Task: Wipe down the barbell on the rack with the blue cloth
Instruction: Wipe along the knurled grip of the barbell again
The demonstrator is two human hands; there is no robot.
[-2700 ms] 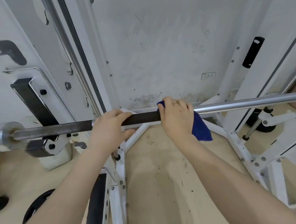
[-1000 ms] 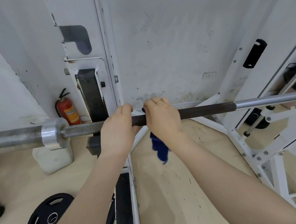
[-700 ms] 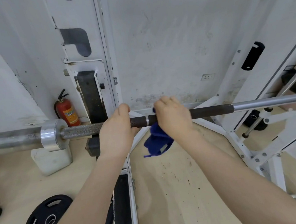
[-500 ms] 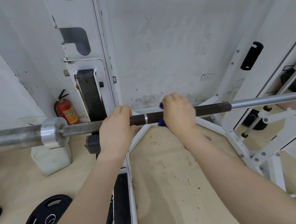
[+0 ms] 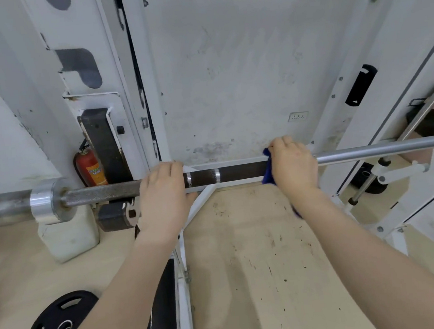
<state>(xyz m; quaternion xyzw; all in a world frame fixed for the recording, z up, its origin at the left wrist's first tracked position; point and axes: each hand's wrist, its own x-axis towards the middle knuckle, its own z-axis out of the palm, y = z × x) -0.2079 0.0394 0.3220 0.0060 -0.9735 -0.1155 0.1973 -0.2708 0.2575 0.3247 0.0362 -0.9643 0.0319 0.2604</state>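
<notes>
The barbell (image 5: 238, 172) lies level across the white rack (image 5: 133, 74), its middle dark and knurled, its right part bright steel. My left hand (image 5: 163, 193) grips the bar beside the left upright. Further right, my right hand (image 5: 291, 167) holds the blue cloth (image 5: 268, 170) wrapped around the bar where the dark section meets the bright steel. Only the cloth's left edge and a scrap under my wrist show. A steel collar (image 5: 46, 202) sits on the bar at the left.
A red fire extinguisher (image 5: 90, 167) stands behind the left upright. A black weight plate (image 5: 56, 328) lies on the floor at lower left, near a white jug (image 5: 69, 235). White rack braces (image 5: 410, 198) and a black bench pad (image 5: 161, 310) crowd the floor.
My right hand has slid the cloth rightward along the bar, from beside my left hand to the end of the dark section. My left hand has stayed on the bar.
</notes>
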